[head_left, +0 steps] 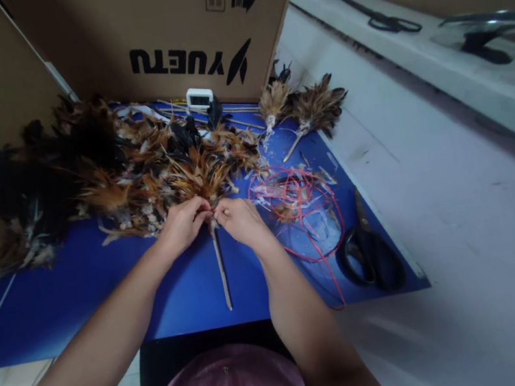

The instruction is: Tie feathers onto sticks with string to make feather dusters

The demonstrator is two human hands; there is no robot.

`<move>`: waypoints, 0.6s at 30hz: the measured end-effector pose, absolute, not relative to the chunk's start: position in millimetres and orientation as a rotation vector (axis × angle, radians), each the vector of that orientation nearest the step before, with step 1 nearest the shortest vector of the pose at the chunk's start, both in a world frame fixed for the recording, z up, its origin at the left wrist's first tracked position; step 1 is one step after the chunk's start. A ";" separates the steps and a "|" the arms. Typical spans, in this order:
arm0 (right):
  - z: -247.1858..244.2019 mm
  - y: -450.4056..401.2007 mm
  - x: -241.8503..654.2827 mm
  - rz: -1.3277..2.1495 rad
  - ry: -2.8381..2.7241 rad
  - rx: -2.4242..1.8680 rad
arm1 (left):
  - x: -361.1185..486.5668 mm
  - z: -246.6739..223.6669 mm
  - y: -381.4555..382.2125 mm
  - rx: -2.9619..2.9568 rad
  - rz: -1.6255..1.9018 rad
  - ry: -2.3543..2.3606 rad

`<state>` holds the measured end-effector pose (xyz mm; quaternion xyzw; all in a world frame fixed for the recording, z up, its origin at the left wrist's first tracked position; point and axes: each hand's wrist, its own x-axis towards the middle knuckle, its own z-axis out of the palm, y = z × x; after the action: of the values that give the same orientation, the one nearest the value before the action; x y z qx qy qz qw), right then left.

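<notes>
Both hands meet at the base of a brown feather bundle [203, 179] on a thin stick [222, 271], which points toward me over the blue table [187, 303]. My left hand [186, 223] is closed in a pinch at the left of the stick's top. From the right, my right hand [238, 219] pinches at the same spot, its fingers curled. A bit of red shows between the fingertips, too small to make out. Tangled red string [295, 196] lies right of my right hand, among feather scraps.
Black-handled scissors [370, 250] lie at the table's right edge. Loose feathers [135, 167] and a dark feather pile [33, 184] cover the back left. Two feather bundles [319, 103] rest back right, near a small white device [199, 98] and a cardboard box [143, 14].
</notes>
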<state>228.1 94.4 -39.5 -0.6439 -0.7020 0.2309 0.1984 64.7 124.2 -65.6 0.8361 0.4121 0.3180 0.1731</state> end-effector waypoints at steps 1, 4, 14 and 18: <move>-37.9 93.2 227.8 0.616 -1.984 -1.805 | 65.2 -66.1 124.3 2.373 0.917 1.162; -33.9 90.2 227.0 0.531 -2.019 -1.796 | 67.0 -66.7 123.9 2.350 0.956 1.181; -35.4 90.2 227.7 0.437 -2.036 -1.634 | 70.3 -65.4 123.1 2.350 1.048 1.155; -34.8 90.0 227.8 0.477 -2.006 -1.589 | 69.5 -66.4 124.6 2.360 1.033 1.153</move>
<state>227.8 90.0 -34.8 -0.5885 -0.7429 0.1767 0.2657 69.5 124.6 -66.4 0.8256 0.4033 0.3612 0.1590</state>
